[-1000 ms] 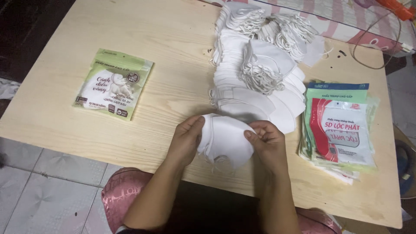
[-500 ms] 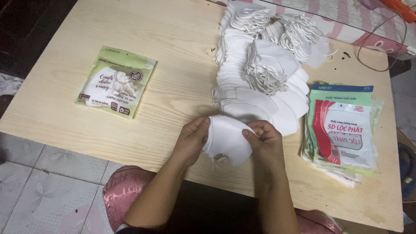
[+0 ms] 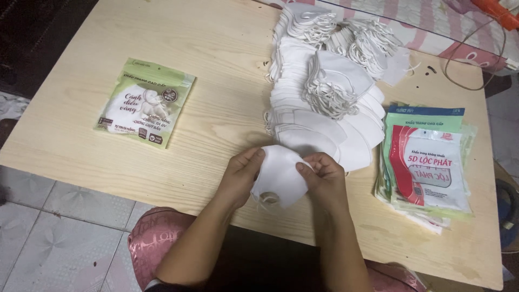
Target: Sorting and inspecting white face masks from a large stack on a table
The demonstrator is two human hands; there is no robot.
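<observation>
Both hands hold one folded white face mask (image 3: 279,176) just above the near edge of the wooden table (image 3: 216,108). My left hand (image 3: 241,176) grips its left side, and my right hand (image 3: 323,178) pinches its right side with thumb and fingers. The mask's ear loops hang at its lower edge. Directly behind it lies a large pile of white masks (image 3: 324,103), overlapping in rows, with tangled loops on top.
A green sealed mask packet (image 3: 145,103) lies on the left of the table. A stack of empty printed bags (image 3: 427,165) sits at the right. A thin cable (image 3: 465,59) loops over the far right corner. Tiled floor shows at the left.
The hands have shifted slightly on the mask, folding it tighter between them. The pile and packets have not moved.
</observation>
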